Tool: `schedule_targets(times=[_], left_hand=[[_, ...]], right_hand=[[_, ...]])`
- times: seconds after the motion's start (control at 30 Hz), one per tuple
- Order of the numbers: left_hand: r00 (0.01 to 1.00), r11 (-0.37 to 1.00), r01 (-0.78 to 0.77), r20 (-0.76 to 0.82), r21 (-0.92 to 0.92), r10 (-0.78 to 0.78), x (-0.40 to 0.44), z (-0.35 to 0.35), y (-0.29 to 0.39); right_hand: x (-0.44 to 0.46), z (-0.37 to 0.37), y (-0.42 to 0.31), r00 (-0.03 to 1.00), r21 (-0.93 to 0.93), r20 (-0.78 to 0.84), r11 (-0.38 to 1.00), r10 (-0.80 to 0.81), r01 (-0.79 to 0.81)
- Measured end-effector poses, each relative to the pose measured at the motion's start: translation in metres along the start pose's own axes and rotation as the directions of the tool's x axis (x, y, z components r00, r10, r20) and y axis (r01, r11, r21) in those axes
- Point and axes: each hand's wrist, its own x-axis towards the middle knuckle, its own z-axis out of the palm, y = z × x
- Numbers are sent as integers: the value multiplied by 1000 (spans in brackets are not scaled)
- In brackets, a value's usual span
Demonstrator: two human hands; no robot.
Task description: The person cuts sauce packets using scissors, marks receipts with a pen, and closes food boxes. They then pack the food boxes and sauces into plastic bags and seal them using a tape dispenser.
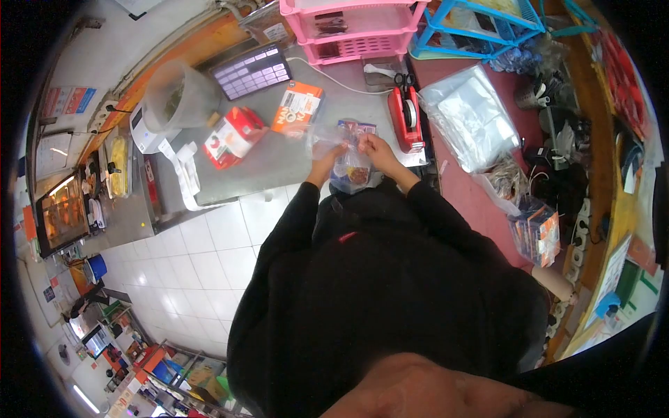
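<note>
At the counter's near edge, my left hand (pixel 325 166) has its fingers closed on the left side of a transparent plastic bag (pixel 350 166). Opposite it, my right hand (pixel 381 155) pinches the upper right part of the same bag. Inside or behind the film shows a printed packet (pixel 356 175) in blue and red with a brownish food picture; which of the two, I cannot tell. Loose film stands out to the left above my left hand. A red tape dispenser (pixel 406 120) lies just right of my right hand.
Left on the metal counter (pixel 279 161) are an orange box (pixel 297 106), a red-and-white box (pixel 234 137), a tablet (pixel 251 71), a translucent bucket (pixel 180 95) and a receipt printer (pixel 145 130). Plastic bags (pixel 471 117) lie right. Pink (pixel 359 49) and blue racks (pixel 481 28) stand behind.
</note>
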Motion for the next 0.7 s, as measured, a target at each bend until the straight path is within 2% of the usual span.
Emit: schedule_targets(times=[0.03, 0.1, 0.13, 0.17, 0.2, 0.23, 0.27, 0.33, 0.37, 0.43, 0.47, 0.53, 0.57, 0.6, 0.67, 0.7], left_hand=[[999, 999, 47, -17, -26, -48, 3, -4, -5], [996, 999, -6, -84, -32, 3, -6, 4, -4], [994, 999, -29, -110, -31, 26, -13, 9, -2], [983, 964, -155, -60, 216, 172, -19, 9, 8], [952, 854, -287, 32, 434, 303, -25, 6, 29], [898, 679, -416, 152, 605, 414, -28, 10, 48], [794, 640, -598, 245, 482, 557, -30, 21, 58], [638, 419, -752, 402, 509, 656, -50, 58, 105], [548, 296, -811, 478, 506, 686, -61, 75, 128], [580, 359, -791, 424, 495, 695, -78, 111, 155], [599, 391, -779, 396, 491, 696, -85, 124, 165], [549, 343, -826, 497, 448, 672, -92, 138, 182], [520, 320, -848, 544, 423, 659, -93, 143, 186], [504, 313, -859, 561, 405, 657, -91, 143, 185], [546, 374, -836, 536, 402, 644, -83, 139, 177], [568, 404, -822, 526, 401, 633, -79, 135, 172]], right_hand=[[-7, 3, 6, 999, -39, 8, 998, 39, -39], [-16, 0, 3, 994, -131, 16, 986, 108, -105], [-18, -4, -4, 979, -56, 74, 981, 189, -185], [-27, -4, -26, 998, -274, -32, 960, 49, -56], [-38, -3, -56, 988, -494, -110, 868, -104, 36], [-46, -6, -78, 954, -698, -146, 710, -262, 88], [-50, -12, -91, 931, -687, -95, 700, -353, 196], [-61, -22, -109, 853, -645, 10, 648, -522, 405], [-68, -28, -117, 862, -668, 24, 633, -506, 390], [-81, -43, -129, 878, -709, 56, 600, -476, 370], [-91, -52, -119, 813, -675, -35, 613, -581, 409], [-120, -68, -81, 759, -759, -186, 581, -624, 292], [-155, -84, -35, 917, -591, -316, 806, -243, 10], [-176, -75, -98, 729, -535, -556, 843, -399, 52], [-221, -98, -96, 585, -188, -811, 959, -29, -213], [-240, -111, -102, 532, -122, -841, 925, 97, -360]])
